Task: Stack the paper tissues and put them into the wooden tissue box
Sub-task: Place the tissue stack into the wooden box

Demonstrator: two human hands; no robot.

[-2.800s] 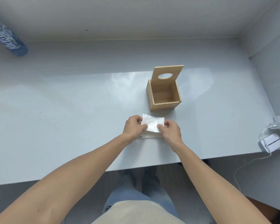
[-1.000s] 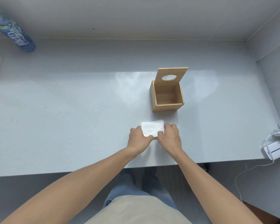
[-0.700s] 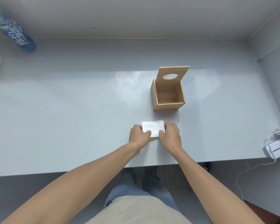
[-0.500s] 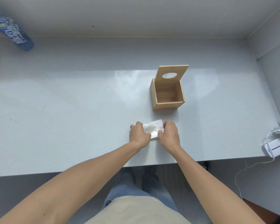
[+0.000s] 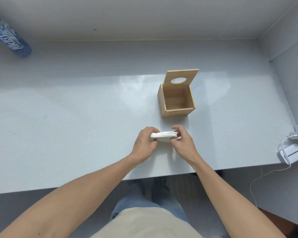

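Where the two hands meet, much of the tissue stack (image 5: pixel 163 135) is covered: the left hand (image 5: pixel 144 145) wraps its left end and the right hand (image 5: pixel 182 143) its right end, so only the layered white edge facing the camera and a strip of the underside show. The fingers of both hands are curled and pinching the stack from either side, thumbs toward the person; the fingertips on the far side cannot be made out. The stack looks tilted with its edge up, low over the desk (image 5: pixel 76 117), though whether its bottom touches the surface cannot be told.

Just beyond the hands stands the wooden box (image 5: pixel 176 102), apart from the stack. Its lid (image 5: pixel 180 79), with an oval hole, stands open at the far side, and the inside shows only bare wood.

At the far left a blue bottle (image 5: pixel 10 40) is cut off by the frame edge, its printed label blurred. At the right edge a white charger (image 5: pixel 292 153) with a cable sits on the desk corner, beside a grey device only partly in view.
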